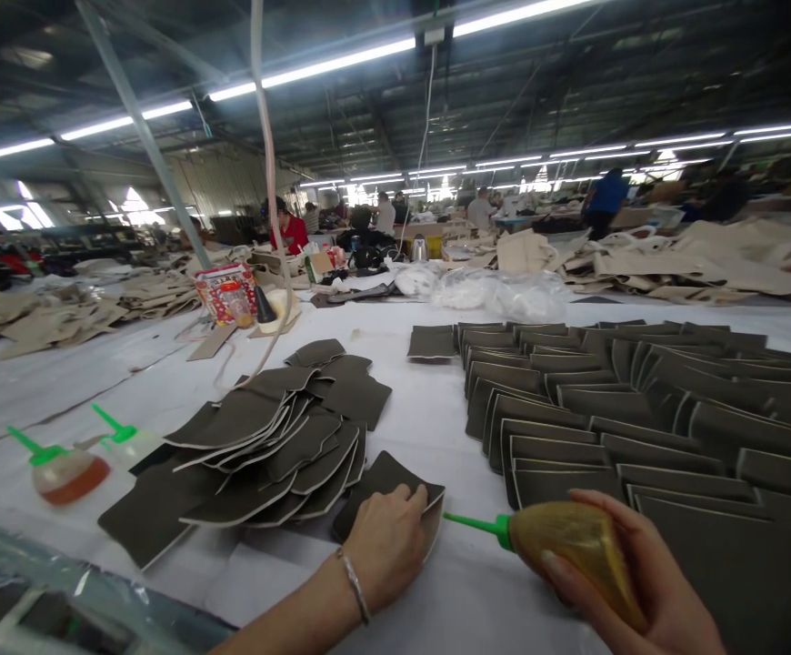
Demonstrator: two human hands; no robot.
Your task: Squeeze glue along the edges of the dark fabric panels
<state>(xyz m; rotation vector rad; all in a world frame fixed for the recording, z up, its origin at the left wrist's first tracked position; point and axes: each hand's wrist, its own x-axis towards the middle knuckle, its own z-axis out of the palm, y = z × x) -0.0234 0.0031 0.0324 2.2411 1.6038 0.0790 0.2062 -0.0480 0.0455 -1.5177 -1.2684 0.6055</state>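
Left hand (385, 546) lies on a dark panel (376, 487) at lower center, fingers released. Right hand (668, 605), lower right, has fingers clenched around an amber squeeze bottle (579, 555).

**A long work table (429, 428) under a white sheet, spread with cut panels**
A fanned heap of dark grey panels (265, 455) lies left of centre, and overlapping rows of panels (614, 409) cover the right side, with one loose panel (431, 342) just beyond those rows. Two squeeze bottles (61, 471) with green nozzles lie on their sides at the left, near the heap. Farther along the sheet, a printed box (225, 293) stands near a bunch of clear plastic bags (497, 296). Piles of beige cut pieces (682, 264) spread across the far right, and more beige pieces (47, 318) lie along the far left.
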